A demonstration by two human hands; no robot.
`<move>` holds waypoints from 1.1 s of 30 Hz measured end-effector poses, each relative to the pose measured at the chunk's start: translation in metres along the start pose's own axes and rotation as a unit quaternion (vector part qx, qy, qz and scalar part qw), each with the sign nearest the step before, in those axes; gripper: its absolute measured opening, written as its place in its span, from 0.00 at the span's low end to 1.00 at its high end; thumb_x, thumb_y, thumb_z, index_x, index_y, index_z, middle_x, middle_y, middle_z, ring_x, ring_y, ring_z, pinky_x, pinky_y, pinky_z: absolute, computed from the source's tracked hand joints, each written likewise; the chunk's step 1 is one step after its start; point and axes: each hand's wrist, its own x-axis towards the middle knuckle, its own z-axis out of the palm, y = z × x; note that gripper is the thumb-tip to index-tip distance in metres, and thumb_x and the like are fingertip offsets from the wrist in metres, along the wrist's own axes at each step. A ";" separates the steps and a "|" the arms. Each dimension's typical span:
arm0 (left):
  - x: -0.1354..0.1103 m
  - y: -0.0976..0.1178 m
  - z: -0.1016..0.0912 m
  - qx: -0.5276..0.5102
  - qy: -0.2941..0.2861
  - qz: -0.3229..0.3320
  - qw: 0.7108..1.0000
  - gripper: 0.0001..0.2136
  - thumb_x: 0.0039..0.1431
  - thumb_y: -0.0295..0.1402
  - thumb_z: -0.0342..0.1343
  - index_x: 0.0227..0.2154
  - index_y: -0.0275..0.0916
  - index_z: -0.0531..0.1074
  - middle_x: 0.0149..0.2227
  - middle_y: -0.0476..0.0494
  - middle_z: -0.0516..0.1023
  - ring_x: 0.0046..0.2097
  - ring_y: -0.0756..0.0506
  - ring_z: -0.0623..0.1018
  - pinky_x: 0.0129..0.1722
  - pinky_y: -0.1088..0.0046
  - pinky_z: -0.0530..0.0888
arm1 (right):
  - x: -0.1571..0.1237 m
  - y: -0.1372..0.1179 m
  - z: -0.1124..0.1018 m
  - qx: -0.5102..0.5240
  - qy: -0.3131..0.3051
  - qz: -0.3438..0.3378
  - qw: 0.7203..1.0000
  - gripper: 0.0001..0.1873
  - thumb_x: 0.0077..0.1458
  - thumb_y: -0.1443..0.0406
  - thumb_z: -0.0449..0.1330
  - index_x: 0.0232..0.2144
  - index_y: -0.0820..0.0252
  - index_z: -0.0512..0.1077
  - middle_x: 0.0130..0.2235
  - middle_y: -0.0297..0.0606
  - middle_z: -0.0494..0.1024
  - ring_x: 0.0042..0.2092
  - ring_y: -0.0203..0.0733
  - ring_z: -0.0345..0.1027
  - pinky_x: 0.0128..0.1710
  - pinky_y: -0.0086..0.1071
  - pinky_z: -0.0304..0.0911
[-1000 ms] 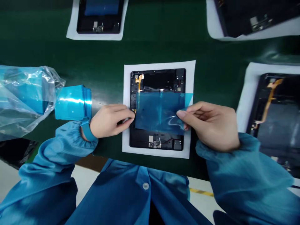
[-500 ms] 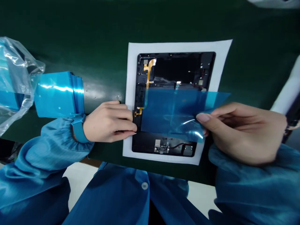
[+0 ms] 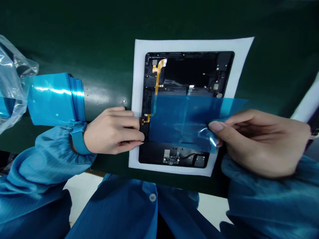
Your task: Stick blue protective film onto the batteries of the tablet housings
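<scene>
Little changed: film (image 3: 179, 119) stayed across tablet (image 3: 191, 69), right corner lifted. Right hand (image 3: 261, 142) fingers clamped on film; left hand (image 3: 112, 131) fingers together at tablet edge.

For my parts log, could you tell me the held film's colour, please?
The film is translucent blue; head view.

The left hand (image 3: 112, 129) is laid knuckles-up at centre left, with the fingers drawn together and closed against the thumb, tips pointed to the right. Its blue-sleeved forearm is brought in from the lower left. The right hand (image 3: 259, 142) is held opposite with its fingers pointed left, and the film (image 3: 181, 122) is pinched near its lower right corner between thumb and fingertips, the sleeved forearm being brought in from the lower right.
</scene>
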 end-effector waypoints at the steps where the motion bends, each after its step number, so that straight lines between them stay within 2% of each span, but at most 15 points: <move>1: 0.000 0.000 0.000 -0.001 0.003 0.003 1.000 0.08 0.68 0.34 0.55 0.36 0.42 0.79 0.33 0.49 0.81 0.33 0.50 0.77 0.32 0.69 0.67 | 0.000 0.000 0.000 -0.002 0.001 -0.001 1.000 0.09 0.46 0.71 0.73 0.25 0.58 0.76 0.19 0.28 0.75 0.17 0.31 0.66 0.15 0.23 0.64; 8: 0.000 0.000 -0.001 -0.005 0.000 -0.001 1.000 0.09 0.68 0.34 0.54 0.36 0.43 0.79 0.33 0.49 0.81 0.33 0.49 0.77 0.32 0.69 0.67 | 0.000 0.002 -0.001 0.012 -0.002 -0.002 1.000 0.09 0.46 0.69 0.74 0.25 0.58 0.76 0.20 0.29 0.75 0.18 0.32 0.66 0.15 0.25 0.65; 14: 0.001 0.000 0.000 -0.015 -0.029 -0.030 0.999 0.11 0.69 0.36 0.52 0.36 0.45 0.79 0.33 0.49 0.81 0.34 0.49 0.77 0.33 0.69 0.67 | 0.001 0.001 0.000 0.010 -0.005 0.002 1.000 0.09 0.47 0.68 0.73 0.25 0.58 0.75 0.20 0.29 0.75 0.18 0.31 0.66 0.15 0.24 0.65; 20: 0.001 0.000 0.000 0.000 -0.001 -0.001 1.000 0.09 0.68 0.34 0.54 0.36 0.43 0.79 0.34 0.50 0.81 0.33 0.50 0.77 0.32 0.70 0.67 | 0.002 -0.002 0.001 0.005 -0.007 0.005 1.000 0.09 0.46 0.69 0.73 0.25 0.58 0.76 0.20 0.27 0.75 0.18 0.30 0.66 0.15 0.21 0.64; 33: 0.000 0.001 -0.002 0.004 -0.002 -0.002 1.000 0.08 0.68 0.34 0.55 0.37 0.43 0.79 0.34 0.50 0.81 0.34 0.50 0.76 0.33 0.70 0.67 | 0.007 -0.004 -0.002 -0.006 -0.027 0.038 0.999 0.09 0.47 0.64 0.73 0.26 0.58 0.77 0.19 0.29 0.74 0.16 0.32 0.65 0.15 0.24 0.65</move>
